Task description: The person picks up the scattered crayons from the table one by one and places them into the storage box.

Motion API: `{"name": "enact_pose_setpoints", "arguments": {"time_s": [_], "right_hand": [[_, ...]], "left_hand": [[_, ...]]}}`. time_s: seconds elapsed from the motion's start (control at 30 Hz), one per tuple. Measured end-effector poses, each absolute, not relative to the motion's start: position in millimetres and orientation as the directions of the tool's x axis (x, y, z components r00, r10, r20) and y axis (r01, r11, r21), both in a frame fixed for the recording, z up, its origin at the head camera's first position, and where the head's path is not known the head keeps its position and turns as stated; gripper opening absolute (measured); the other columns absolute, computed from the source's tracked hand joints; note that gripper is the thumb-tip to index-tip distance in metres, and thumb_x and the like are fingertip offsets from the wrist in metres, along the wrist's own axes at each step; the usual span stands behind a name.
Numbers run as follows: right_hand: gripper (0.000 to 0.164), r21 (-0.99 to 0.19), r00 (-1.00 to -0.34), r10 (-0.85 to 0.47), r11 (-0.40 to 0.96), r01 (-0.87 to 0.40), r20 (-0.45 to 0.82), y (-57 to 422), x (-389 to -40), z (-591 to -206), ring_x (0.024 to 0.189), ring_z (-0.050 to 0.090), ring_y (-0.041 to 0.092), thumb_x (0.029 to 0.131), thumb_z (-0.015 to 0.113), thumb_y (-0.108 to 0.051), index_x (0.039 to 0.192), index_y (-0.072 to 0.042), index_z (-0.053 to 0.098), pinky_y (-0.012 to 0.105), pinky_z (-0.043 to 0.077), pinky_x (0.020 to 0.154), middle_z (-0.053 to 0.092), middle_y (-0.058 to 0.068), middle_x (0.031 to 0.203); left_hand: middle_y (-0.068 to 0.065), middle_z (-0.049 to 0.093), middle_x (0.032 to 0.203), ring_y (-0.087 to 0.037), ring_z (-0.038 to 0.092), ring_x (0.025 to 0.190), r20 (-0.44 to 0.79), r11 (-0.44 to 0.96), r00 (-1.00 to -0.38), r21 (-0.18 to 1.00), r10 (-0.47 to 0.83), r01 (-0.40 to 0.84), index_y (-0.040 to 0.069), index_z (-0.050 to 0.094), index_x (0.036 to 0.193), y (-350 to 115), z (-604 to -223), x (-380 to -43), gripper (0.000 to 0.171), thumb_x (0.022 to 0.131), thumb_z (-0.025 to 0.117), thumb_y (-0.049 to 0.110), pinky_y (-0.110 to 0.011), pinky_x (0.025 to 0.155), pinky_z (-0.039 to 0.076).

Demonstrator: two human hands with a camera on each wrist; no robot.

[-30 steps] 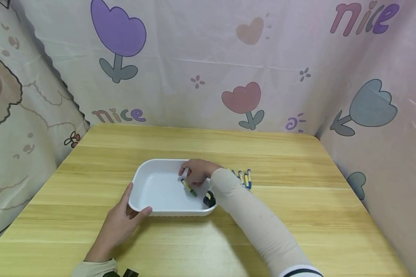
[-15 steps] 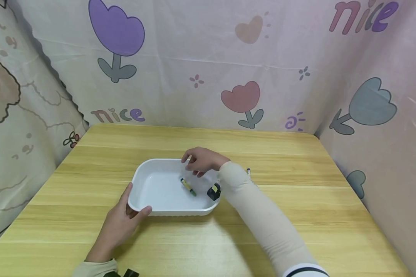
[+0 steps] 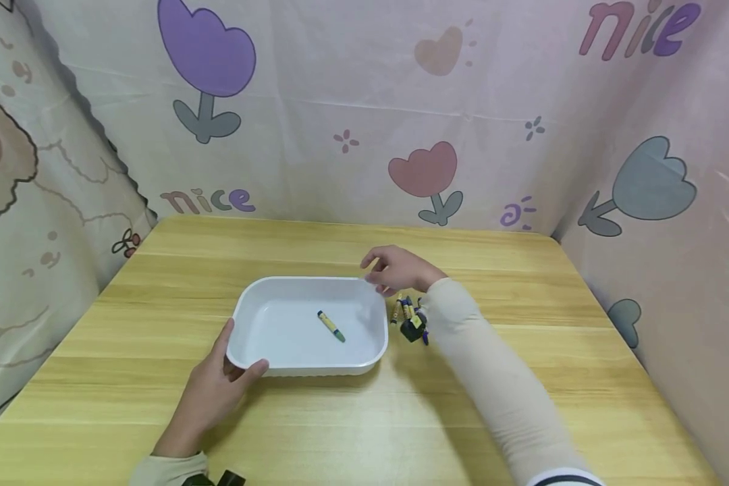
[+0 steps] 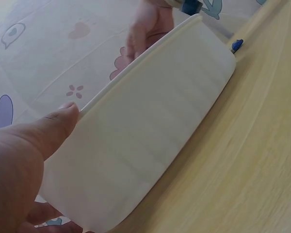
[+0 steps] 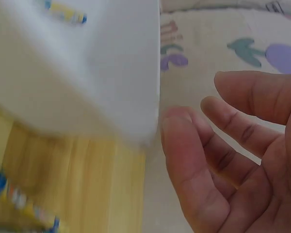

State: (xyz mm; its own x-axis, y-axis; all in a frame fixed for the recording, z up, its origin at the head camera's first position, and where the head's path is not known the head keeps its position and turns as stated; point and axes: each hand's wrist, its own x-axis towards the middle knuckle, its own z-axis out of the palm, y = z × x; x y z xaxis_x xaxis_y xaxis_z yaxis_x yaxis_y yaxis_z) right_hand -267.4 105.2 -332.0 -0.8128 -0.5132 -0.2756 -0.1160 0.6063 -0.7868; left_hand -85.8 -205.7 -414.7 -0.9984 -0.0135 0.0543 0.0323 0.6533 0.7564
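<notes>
My left hand (image 3: 209,391) grips the near left corner of a white plastic tub (image 3: 306,371), thumb on the rim and fingers round the outside. Inside the tub lies one crayon (image 3: 331,326) with a yellow wrapper and a green tip. Above the tub's far right corner is my right hand (image 3: 401,268), its fingers loosely bent with nothing between them. In the right wrist view, the fingertips (image 5: 177,127) are right beside the tub rim. Several yellow-wrapped crayons (image 3: 397,309) lie on the table just right of the tub, partly hidden by the right wrist and its black camera.
The wooden table (image 3: 316,432) reaches back to a printed cloth (image 3: 306,162) hung behind it and along both sides. A black wrist camera (image 3: 412,329) on the right arm overlaps the crayons in the head view.
My right hand has risen out of the tub and moved right, over its far right corner, leaving the green-tipped crayon inside. The left hand has kept its hold on the tub.
</notes>
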Motion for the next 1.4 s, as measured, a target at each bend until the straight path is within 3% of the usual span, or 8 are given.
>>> {"name": "enact_pose_setpoints", "arguments": {"time_s": [0.27, 0.47, 0.83, 1.4], "right_hand": [[0.032, -0.81, -0.837, -0.469, 0.584, -0.054, -0.282, 154, -268, -339, 0.09, 0.063, 0.039, 0.096, 0.059, -0.01, 0.127, -0.003, 0.053, 0.049, 0.059, 0.08, 0.057, 0.026, 0.109], [0.038, -0.797, -0.849, -0.423, 0.604, -0.003, -0.317, 180, -265, -348, 0.084, 0.063, 0.034, 0.097, 0.056, -0.01, 0.132, 0.002, 0.049, 0.045, 0.06, 0.077, 0.055, 0.028, 0.11], [0.039, -0.772, -0.858, -0.347, 0.63, 0.086, -0.379, 216, -265, -371, 0.073, 0.061, 0.023, 0.097, 0.057, -0.008, 0.133, 0.002, 0.047, 0.037, 0.06, 0.067, 0.059, 0.02, 0.099], [0.044, -0.768, -0.85, -0.324, 0.625, 0.138, -0.416, 233, -258, -391, 0.062, 0.055, 0.019, 0.09, 0.061, 0.0, 0.13, 0.005, 0.044, 0.029, 0.056, 0.059, 0.059, 0.013, 0.079]], "left_hand": [[-0.039, 0.041, 0.137, -0.044, 0.055, 0.117, 0.034, 0.648, -0.999, 0.762, -0.008, 0.021, 0.003, 0.003, 0.156, -205, -414, -86, 0.096, 0.092, 0.066, 0.039, -0.05, 0.095, 0.05], [-0.039, 0.04, 0.138, -0.044, 0.055, 0.117, 0.029, 0.641, -1.0, 0.767, -0.008, 0.018, 0.004, 0.003, 0.156, -205, -415, -86, 0.096, 0.092, 0.066, 0.039, -0.048, 0.094, 0.05], [-0.038, 0.039, 0.14, -0.044, 0.053, 0.118, 0.053, 0.646, -0.999, 0.763, -0.007, 0.036, 0.005, 0.003, 0.156, -205, -414, -85, 0.097, 0.092, 0.067, 0.038, -0.049, 0.094, 0.05], [-0.037, 0.037, 0.141, -0.043, 0.052, 0.12, 0.04, 0.636, -0.999, 0.771, -0.007, 0.027, 0.005, 0.002, 0.156, -205, -414, -85, 0.097, 0.092, 0.067, 0.038, -0.048, 0.095, 0.049]]}}
